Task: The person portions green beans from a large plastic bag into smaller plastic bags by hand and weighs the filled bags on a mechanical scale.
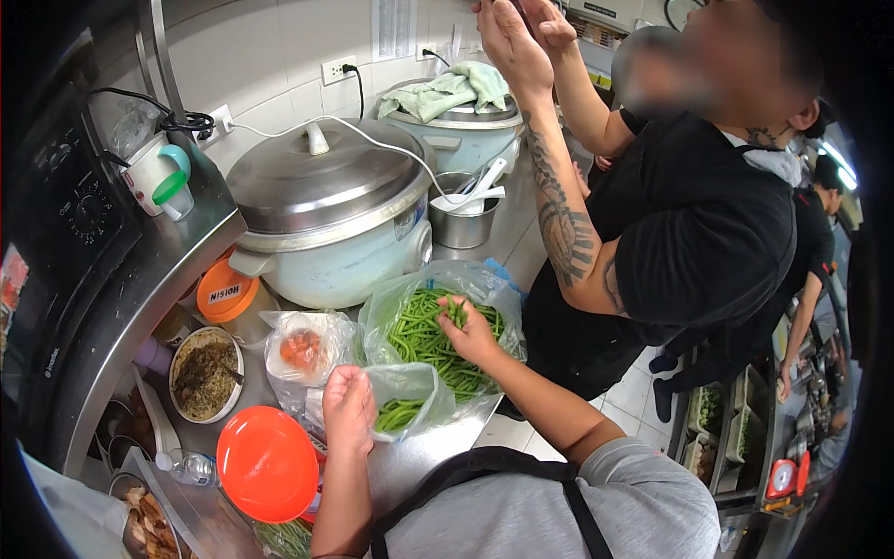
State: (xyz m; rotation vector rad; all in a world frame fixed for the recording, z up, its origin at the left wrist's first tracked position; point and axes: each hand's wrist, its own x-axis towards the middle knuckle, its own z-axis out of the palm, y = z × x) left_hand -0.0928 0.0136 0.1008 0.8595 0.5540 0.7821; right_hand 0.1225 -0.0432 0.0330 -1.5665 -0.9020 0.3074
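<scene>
My right hand (470, 332) is closed around a few cut green beans, just above a large clear plastic bag (384, 312) full of them. The cut green beans (419, 328) lie heaped in its open mouth. In front of it, a smaller clear plastic bag (410, 380) also has green beans inside. My left hand (348, 410) is closed in a pinch on the left edge of this smaller bag and holds its mouth open. Left of the bags sits another plastic bag (296, 361) with something orange-red in it.
Behind the bags stand a big lidded rice cooker (326, 214), a second cooker (452, 121) and a metal pot (463, 224). An orange-red lid (267, 463), a bowl of chopped food (206, 373) and a water bottle (191, 468) are at left. A co-worker (689, 224) stands close at right.
</scene>
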